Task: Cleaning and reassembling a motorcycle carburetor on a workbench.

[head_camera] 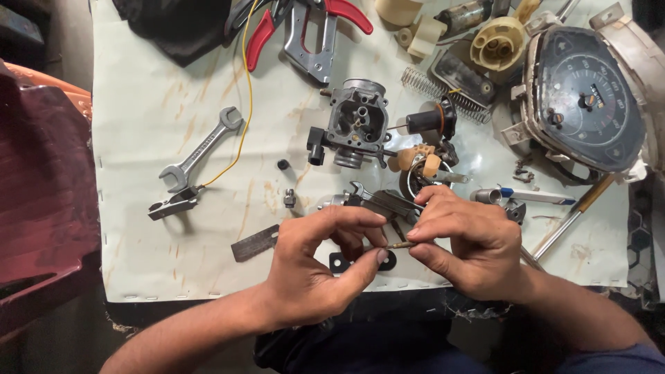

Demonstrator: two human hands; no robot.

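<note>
A small slim brass part (400, 244) is pinched between the fingertips of my left hand (315, 266) and my right hand (465, 242), low over the near edge of a pale stained sheet (145, 145). Both hands grip it, one at each end. Just beyond my fingers lie a grey metal piece (367, 199) and a black flat ring-shaped piece (337, 262), partly hidden by my hands. A grey carburettor body (355, 123) sits farther back at the middle of the sheet.
An open-ended spanner (201, 147), a metal clip on a yellow wire (173, 203) and a flat metal strip (255, 243) lie left. Red-handled pliers (305, 28), a spring (424, 84), cream plastic parts (497, 43) and a speedometer unit (589, 104) are behind. A screwdriver (571, 215) lies right.
</note>
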